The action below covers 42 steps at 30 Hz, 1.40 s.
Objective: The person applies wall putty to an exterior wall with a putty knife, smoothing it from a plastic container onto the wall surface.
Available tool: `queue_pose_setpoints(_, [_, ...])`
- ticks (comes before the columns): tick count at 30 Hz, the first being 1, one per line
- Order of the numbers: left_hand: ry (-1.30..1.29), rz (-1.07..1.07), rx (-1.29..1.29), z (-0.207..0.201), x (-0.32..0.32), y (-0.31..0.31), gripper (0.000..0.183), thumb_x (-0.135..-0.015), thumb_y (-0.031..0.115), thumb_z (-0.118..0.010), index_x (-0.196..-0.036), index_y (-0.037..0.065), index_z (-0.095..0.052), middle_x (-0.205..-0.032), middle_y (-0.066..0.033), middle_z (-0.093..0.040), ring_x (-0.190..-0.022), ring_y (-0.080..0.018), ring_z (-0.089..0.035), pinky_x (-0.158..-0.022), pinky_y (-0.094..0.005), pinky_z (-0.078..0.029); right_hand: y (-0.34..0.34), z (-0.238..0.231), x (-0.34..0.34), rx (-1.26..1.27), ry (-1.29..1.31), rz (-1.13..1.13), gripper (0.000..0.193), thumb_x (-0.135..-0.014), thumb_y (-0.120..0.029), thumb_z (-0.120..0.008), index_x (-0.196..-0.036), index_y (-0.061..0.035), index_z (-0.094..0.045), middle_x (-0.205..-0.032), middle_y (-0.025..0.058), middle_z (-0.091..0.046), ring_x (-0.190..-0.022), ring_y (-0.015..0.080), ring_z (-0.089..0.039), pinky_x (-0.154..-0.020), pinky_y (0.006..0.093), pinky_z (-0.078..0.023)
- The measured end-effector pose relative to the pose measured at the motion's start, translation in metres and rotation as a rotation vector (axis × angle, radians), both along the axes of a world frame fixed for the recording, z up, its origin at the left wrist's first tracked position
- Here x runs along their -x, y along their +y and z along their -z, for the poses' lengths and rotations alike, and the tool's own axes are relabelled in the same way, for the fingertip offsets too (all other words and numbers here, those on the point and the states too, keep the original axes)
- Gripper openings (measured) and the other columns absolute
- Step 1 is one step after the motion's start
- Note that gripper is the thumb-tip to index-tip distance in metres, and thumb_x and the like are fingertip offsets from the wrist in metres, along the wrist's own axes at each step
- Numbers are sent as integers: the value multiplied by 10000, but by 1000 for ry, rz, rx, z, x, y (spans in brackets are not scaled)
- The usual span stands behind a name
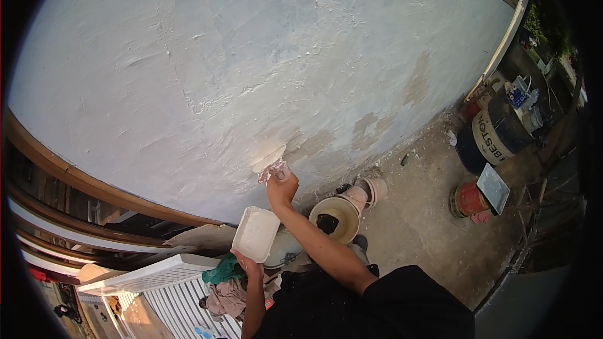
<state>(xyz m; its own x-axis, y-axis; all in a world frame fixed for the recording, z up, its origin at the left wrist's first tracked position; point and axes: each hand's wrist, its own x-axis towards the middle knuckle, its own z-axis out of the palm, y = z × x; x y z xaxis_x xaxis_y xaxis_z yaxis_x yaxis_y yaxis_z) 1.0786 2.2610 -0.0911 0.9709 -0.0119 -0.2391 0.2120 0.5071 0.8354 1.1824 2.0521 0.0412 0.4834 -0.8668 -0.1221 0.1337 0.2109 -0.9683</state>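
Observation:
My right hand (282, 189) is closed around a putty knife (269, 159), its pale blade smeared and pressed to the lower part of the wall. The wall (251, 75) is whitish, with rough ridges and bare greyish-brown patches beside the blade. Lower and to the left, my left hand (249, 265) grips a white rectangular tray (257, 232) by its near edge. A whitish paste coats the tray's inside. My fingers hide the handle of the knife.
Below my right forearm stands a cream bucket (348, 216) with smaller pinkish buckets (375, 192) beside it. A white slatted bench (169, 298) holds crumpled cloths (227, 298) at lower left. A dark drum (496, 135) and a red can (470, 199) stand right.

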Motion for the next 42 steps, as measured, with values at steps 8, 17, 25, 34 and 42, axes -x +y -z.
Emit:
queue_pose_setpoints(8, [2, -36, -43, -6, 12, 10, 704, -937, 588, -187, -1344, 35, -339, -1335, -136, -430, -1186, -272, -463, -999, -401, -372, -76, 117, 65, -269, -56, 60, 298, -806, 121, -466, -1081, 70, -567, -942, 107, -646, -849, 150, -621, -730, 258, -480])
queue_pose_setpoints(17, [31, -48, -67, 1, 18, 24, 700, -938, 588, -182, -1344, 41, -341, -1326, -125, -439, -1166, -264, -477, -978, -399, -392, -68, 98, -14, -171, -104, 136, 163, -792, 66, -518, -934, 65, -599, -851, 95, -642, -750, 153, -611, -664, 266, -472])
queue_pose_setpoints(25, [46, -43, -105, -2, 16, 24, 721, -930, 602, -184, -1345, 32, -335, -1341, -136, -422, -1191, -275, -458, -993, -401, -388, -5, -65, -6, 34, -110, -24, 99, -804, 5, -581, -871, 68, -617, -826, 135, -657, -801, 177, -627, -715, 292, -475])
queue_pose_setpoints(34, [54, -67, -36, -2, 21, 29, 730, -926, 610, -192, -1350, 33, -334, -1342, -137, -425, -1189, -275, -457, -997, -403, -375, -38, 40, 68, -320, -244, -144, 292, -853, 96, -441, -1112, 16, -550, -1017, 99, -615, -877, 168, -617, -718, 327, -554])
queue_pose_setpoints(42, [71, -73, -39, -10, 31, 31, 697, -942, 578, -194, -1344, 30, -345, -1335, -137, -433, -1194, -271, -451, -1016, -396, -350, -74, 156, 16, -599, 22, 69, 309, -787, 107, -442, -1061, 32, -564, -949, 104, -598, -778, 194, -607, -636, 322, -558])
